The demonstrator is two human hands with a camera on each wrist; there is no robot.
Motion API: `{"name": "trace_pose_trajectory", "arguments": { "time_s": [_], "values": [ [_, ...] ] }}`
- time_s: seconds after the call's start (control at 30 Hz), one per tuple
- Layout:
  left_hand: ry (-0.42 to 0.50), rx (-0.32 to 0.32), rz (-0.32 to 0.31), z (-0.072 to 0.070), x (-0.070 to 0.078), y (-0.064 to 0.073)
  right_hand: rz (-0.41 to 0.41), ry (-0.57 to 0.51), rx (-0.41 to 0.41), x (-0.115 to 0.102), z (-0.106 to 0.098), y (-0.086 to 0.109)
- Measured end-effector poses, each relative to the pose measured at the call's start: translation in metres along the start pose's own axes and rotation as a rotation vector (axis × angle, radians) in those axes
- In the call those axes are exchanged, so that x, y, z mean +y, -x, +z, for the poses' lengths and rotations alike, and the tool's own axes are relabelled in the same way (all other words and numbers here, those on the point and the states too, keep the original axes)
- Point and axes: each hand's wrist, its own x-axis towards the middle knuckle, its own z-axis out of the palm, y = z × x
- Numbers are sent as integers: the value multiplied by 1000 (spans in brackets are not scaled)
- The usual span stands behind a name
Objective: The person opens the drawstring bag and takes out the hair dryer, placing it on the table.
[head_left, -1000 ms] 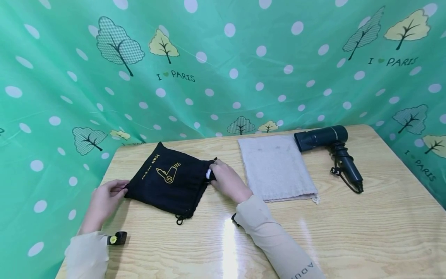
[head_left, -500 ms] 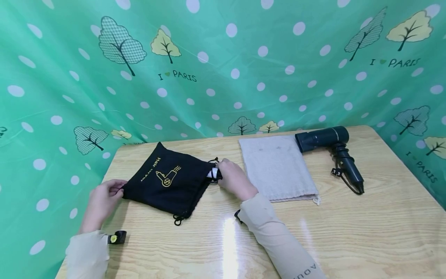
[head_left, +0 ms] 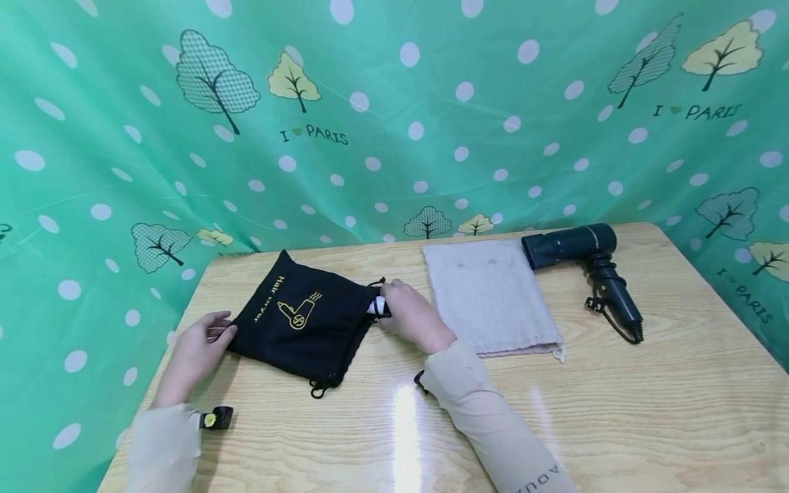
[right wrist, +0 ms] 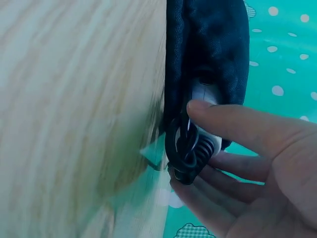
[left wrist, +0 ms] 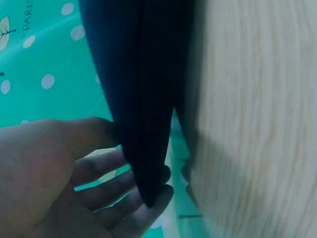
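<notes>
A black drawstring bag (head_left: 327,311) with yellow "Hair dryer" lettering lies on the table at the left. My left hand (head_left: 200,346) is at its closed-end corner; in the left wrist view the dark corner hangs between thumb and fingers. At the mouth my right hand (head_left: 411,313) holds the white handle end of a hair dryer (right wrist: 205,93), its thumb on one side and fingers on the other. A black cord (right wrist: 181,148) loops by the ribbed cord guard (right wrist: 203,151). The dryer's rest is hidden inside the bag.
A light grey cloth drawstring bag (head_left: 487,301) lies flat right of my right hand. Beyond it, a dark hair dryer (head_left: 573,243) with its cord wound round the handle touches or overlaps its upper corner. The table (head_left: 666,411) backs onto a green dotted curtain (head_left: 370,103).
The right hand has drawn slightly right, showing more of the white handle at the mouth. In the last half second the left hand and the bag's corner moved right, with its fingers looser.
</notes>
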Motion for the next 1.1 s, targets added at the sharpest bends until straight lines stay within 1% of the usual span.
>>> {"name": "trace_pose_trajectory", "arguments": {
  "time_s": [0.17,0.47,0.7,0.9,1.1],
  "values": [
    [-19,48,5,4,4,-3,-32,-36,-22,0,0,0],
    [-50,140,7,10,6,-5,-48,-20,6,1,5,-1],
    [-48,143,0,10,6,-4,-63,7,30,0,8,-2],
    [-55,173,5,8,3,-4,-32,-2,19,0,6,-2],
    [-58,179,9,7,3,-3,4,-43,6,3,0,0]
  ]
}}
